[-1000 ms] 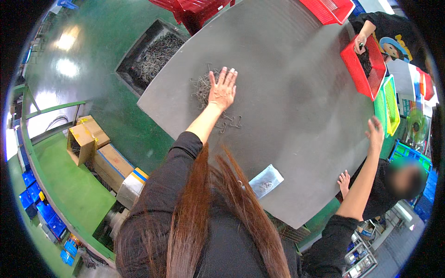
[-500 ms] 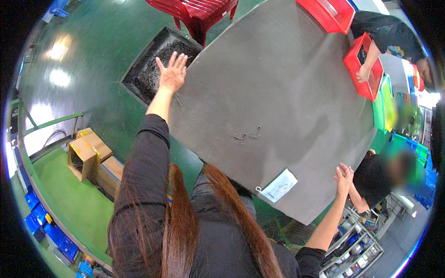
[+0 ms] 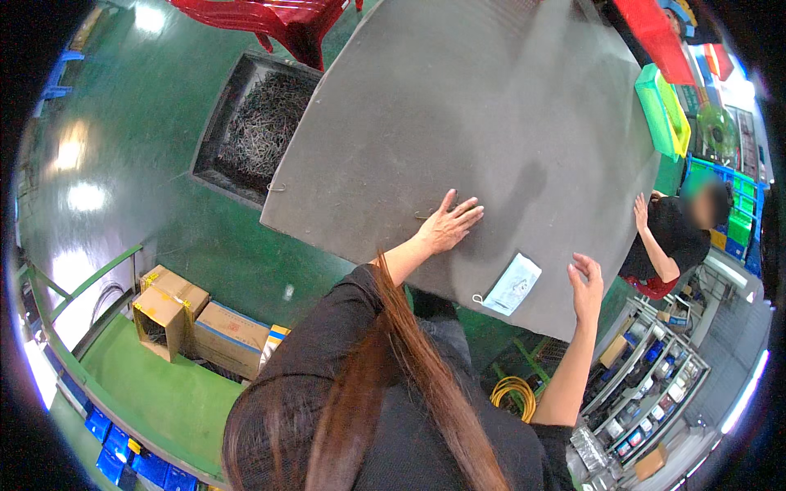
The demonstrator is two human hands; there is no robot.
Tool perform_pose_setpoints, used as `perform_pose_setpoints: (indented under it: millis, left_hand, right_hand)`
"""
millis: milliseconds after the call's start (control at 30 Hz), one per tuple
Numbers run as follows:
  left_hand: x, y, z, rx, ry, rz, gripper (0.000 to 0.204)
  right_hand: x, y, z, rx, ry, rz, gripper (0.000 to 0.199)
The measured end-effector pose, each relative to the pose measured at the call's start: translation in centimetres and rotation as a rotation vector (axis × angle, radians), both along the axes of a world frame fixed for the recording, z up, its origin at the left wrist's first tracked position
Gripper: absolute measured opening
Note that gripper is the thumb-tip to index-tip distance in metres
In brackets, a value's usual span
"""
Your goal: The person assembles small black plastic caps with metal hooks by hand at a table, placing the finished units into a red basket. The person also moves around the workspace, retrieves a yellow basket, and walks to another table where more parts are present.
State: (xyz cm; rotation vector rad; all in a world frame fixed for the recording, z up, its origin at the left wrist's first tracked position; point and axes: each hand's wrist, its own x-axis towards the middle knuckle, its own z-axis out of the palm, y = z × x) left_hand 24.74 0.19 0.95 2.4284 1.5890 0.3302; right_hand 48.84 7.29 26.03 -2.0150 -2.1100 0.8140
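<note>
My left hand (image 3: 449,226) lies palm down on the grey table (image 3: 393,131), fingers spread, over the spot where small wire hooks lay. A bit of thin wire (image 3: 422,217) shows beside its thumb side; anything else beneath the palm is hidden. My right hand (image 3: 586,285) hovers above the table's near right part, fingers loosely bent and apart, with nothing visible in it. Between the hands rests a light blue packet or face mask (image 3: 513,285) with a white loop. Another small wire hook (image 3: 277,188) sits at the table's left edge.
Left of the table, a black tray (image 3: 214,155) on the floor holds many small wire pieces. A red plastic chair (image 3: 270,23) stands beyond it. Cardboard boxes (image 3: 229,334) are at lower left. A co-worker (image 3: 671,237) is at the right edge, near a green basket (image 3: 660,110).
My left hand has come from beside the black tray to the table's middle, over the wire hooks. My right hand stays at the right, fingers more bent. The view has shifted.
</note>
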Motion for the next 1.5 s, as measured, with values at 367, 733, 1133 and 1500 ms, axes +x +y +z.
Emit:
perform_pose_setpoints:
  millis: [367, 733, 1133, 1500]
  left_hand:
    - [-30.8, -5.8, 1.7, 0.001, 0.383, 0.677, 0.053]
    - [-26.3, -15.0, 4.7, -0.203, 0.211, 0.144, 0.057]
    - [-23.2, -6.5, 7.0, -0.069, 0.232, 0.211, 0.041]
    - [11.8, -18.3, 12.4, -0.933, 0.045, -0.394, 0.032]
  right_hand:
    - [-1.4, -6.3, -2.5, -0.176, 0.130, -0.111, 0.025]
    - [2.3, -16.8, -6.0, -0.126, 0.121, -0.260, 0.026]
    - [6.4, -55.9, -22.0, -0.517, 0.208, -1.222, 0.020]
    - [2.0, -70.1, -30.2, -0.425, 0.676, -1.560, 0.018]
